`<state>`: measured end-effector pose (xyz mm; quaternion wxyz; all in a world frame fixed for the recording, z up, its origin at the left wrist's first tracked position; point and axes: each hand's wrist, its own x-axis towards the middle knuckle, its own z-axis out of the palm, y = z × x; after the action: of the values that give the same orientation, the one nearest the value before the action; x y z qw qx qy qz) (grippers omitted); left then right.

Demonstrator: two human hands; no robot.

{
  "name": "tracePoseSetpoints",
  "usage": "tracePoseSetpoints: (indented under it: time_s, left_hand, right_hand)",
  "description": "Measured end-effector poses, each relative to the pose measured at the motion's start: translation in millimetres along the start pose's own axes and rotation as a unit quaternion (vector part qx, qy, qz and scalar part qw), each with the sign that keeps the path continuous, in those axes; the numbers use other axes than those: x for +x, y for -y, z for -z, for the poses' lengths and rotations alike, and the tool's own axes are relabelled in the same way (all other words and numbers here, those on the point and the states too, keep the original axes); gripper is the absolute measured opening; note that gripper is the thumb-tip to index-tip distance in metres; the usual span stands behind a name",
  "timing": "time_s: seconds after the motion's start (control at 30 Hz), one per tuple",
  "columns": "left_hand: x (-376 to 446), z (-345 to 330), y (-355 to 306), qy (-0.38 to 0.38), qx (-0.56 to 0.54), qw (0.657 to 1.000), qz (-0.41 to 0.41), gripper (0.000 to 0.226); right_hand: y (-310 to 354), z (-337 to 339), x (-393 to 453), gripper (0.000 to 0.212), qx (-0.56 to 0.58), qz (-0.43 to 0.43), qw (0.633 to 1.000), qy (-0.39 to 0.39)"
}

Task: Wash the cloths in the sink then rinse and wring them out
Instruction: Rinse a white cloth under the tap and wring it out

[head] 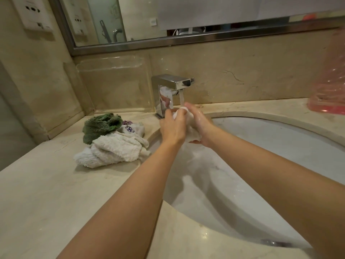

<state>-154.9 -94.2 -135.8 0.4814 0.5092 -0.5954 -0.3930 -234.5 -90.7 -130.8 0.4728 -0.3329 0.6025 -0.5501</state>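
Over the white sink (pixel 280 144), under the chrome tap (pixel 172 86), I hold a small white cloth (pixel 192 128) bunched between both hands. My left hand (pixel 172 128) grips its upper part with curled fingers. My right hand (pixel 198 124) wraps round it from the other side, wet and soapy. A thin stream of water runs from the spout onto the cloth. On the counter to the left lies a pile: a green fluffy cloth (pixel 101 126), a white terry cloth (pixel 113 152) and a small printed white cloth (pixel 133 129).
The beige marble counter (pixel 46 193) surrounds the sink. A clear plastic holder (pixel 113 81) stands against the back wall left of the tap. A pink translucent bag (pixel 328 77) hangs at the right edge. A mirror (pixel 168 17) spans the wall above.
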Motion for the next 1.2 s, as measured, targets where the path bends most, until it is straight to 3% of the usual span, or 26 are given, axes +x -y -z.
tracePoseSetpoints:
  time_s: [0.13, 0.23, 0.53, 0.63, 0.73, 0.87, 1.0, 1.07, 1.2]
  left_hand:
    - [-2.6, 3.1, -2.7, -0.008, -0.021, 1.0, 0.013, 0.03]
    - [-2.4, 4.3, -5.0, -0.006, -0.051, 0.998, 0.045, 0.032]
    - [9.9, 12.2, 4.3, 0.036, -0.174, 0.953, 0.245, 0.041]
    - [8.5, 15.4, 1.9, 0.069, -0.169, 0.946, 0.267, 0.032]
    - [8.1, 16.3, 1.1, 0.094, -0.151, 0.945, 0.276, 0.031]
    - [13.4, 16.7, 2.7, 0.112, -0.167, 0.938, 0.283, 0.035]
    - [12.2, 19.6, 2.8, 0.115, -0.23, 0.91, 0.326, 0.034]
    - [11.8, 24.8, 2.5, 0.115, -0.274, 0.89, 0.347, 0.035]
    - [13.3, 27.0, 3.9, 0.218, -0.331, 0.855, 0.335, 0.059]
  right_hand:
    - [-7.2, -5.1, 8.8, 0.039, -0.122, 0.091, 0.98, -0.128]
    - [-5.8, -6.4, 11.1, 0.034, -0.151, 0.151, 0.964, -0.16]
    - [-9.1, -10.5, 6.7, 0.027, -0.269, 0.397, 0.869, -0.125]
    - [-8.8, -9.2, 7.1, 0.021, -0.282, 0.461, 0.837, -0.089]
    - [-11.9, -7.7, 8.3, 0.027, -0.269, 0.492, 0.824, -0.084]
    - [-17.3, -3.5, 6.6, 0.04, -0.256, 0.492, 0.825, -0.104]
    - [-18.6, 4.6, 5.2, 0.013, -0.234, 0.425, 0.867, -0.114]
    - [-19.6, 6.8, 4.8, 0.016, -0.211, 0.389, 0.889, -0.122]
    - [-14.0, 9.5, 4.3, 0.031, -0.095, 0.318, 0.93, -0.158]
